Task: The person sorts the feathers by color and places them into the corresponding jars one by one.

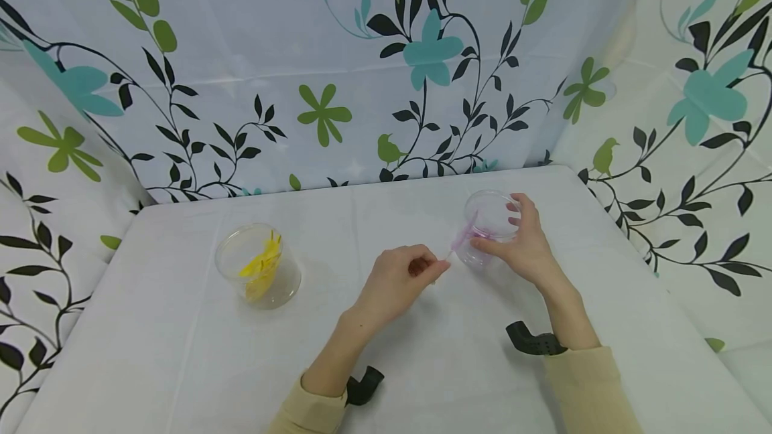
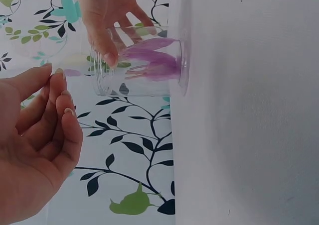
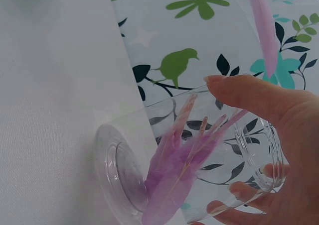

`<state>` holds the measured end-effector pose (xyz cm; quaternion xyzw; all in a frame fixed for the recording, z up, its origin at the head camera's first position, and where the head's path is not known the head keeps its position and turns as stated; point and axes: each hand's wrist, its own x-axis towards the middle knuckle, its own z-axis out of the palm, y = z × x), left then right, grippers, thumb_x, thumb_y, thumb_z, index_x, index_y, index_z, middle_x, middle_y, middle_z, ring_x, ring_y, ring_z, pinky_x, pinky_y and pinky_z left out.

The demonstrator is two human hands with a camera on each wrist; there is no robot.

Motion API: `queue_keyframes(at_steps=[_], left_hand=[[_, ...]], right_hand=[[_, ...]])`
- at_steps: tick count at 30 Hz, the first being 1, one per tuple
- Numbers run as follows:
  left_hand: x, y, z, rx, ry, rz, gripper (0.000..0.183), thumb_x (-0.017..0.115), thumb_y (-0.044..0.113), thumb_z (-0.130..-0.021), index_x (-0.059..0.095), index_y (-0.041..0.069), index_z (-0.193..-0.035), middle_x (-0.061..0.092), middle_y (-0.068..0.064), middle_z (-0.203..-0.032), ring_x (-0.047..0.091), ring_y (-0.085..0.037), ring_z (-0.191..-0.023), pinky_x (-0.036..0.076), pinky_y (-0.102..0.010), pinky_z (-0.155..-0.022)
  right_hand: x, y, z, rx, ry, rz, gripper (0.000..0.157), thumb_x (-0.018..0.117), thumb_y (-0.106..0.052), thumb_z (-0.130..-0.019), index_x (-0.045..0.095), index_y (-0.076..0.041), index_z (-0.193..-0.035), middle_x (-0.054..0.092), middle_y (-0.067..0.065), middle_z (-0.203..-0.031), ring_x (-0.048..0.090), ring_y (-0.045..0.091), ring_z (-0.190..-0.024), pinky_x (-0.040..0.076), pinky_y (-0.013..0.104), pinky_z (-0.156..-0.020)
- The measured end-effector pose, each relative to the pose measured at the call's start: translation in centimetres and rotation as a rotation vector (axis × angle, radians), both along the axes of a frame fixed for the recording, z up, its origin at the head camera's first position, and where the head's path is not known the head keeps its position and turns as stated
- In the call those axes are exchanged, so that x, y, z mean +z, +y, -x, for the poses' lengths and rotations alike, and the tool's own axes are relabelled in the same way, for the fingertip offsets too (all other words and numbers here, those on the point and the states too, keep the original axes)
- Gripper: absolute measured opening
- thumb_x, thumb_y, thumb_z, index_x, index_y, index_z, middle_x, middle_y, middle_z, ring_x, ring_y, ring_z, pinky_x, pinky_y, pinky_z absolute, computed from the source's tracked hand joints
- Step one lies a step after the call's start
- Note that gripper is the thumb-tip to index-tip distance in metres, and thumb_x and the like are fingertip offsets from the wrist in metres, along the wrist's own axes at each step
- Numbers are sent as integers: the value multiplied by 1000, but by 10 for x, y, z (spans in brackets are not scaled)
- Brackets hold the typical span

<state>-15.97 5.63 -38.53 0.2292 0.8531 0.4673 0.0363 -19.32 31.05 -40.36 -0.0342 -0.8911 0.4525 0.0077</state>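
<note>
My left hand pinches a light purple feather by its quill, between thumb and fingertips. The feather slants up toward the mouth of a clear round jar. Around the jar's upper right side, my right hand grips it, thumb at the front and fingers behind. Inside, several purple feathers lean with their quills upward. The jar's base rests on the table in the left wrist view. In the right wrist view, the pinched feather's tip hangs above my right thumb; the left hand is out of that frame.
On the left of the white-covered table stands a second clear jar with several yellow feathers inside. A leaf-patterned curtain rises behind the table and along its sides. Each wrist wears a black device.
</note>
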Motion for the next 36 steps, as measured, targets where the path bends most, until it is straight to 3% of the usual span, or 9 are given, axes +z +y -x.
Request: queue_keyframes(at_steps=[10, 20, 30, 36], left_hand=[[10, 2, 11, 53, 14, -58, 19, 69, 36, -95, 72, 20, -85, 65, 14, -68, 58, -7, -63, 46, -24, -58], [19, 24, 31, 90, 47, -16, 20, 65, 29, -97, 74, 12, -92, 66, 6, -73, 58, -10, -69, 49, -23, -63], [23, 41, 40, 72, 84, 12, 18, 63, 23, -96, 74, 10, -92, 68, 3, -78, 59, -9, -73, 50, -19, -66], [25, 48, 43, 60, 55, 40, 19, 64, 27, -97, 74, 10, -95, 68, 4, -80, 59, -9, -73, 50, -17, -64]], right_hand=[[-3, -5, 4, 18, 13, 24, 111, 85, -37, -79, 9, -12, -157, 25, 22, -157, 33, 47, -140, 42, 66, -103], [-3, -4, 1, 6, 6, 26, 114, 84, -41, -79, 7, -12, -157, 24, 22, -158, 32, 47, -141, 42, 67, -102], [0, -3, -1, 10, 1, 24, 114, 84, -39, -79, 6, -11, -157, 23, 22, -158, 31, 47, -141, 41, 67, -104], [1, 0, -1, 6, 0, 23, 114, 84, -40, -79, 6, -12, -157, 23, 23, -158, 31, 47, -140, 41, 66, -104]])
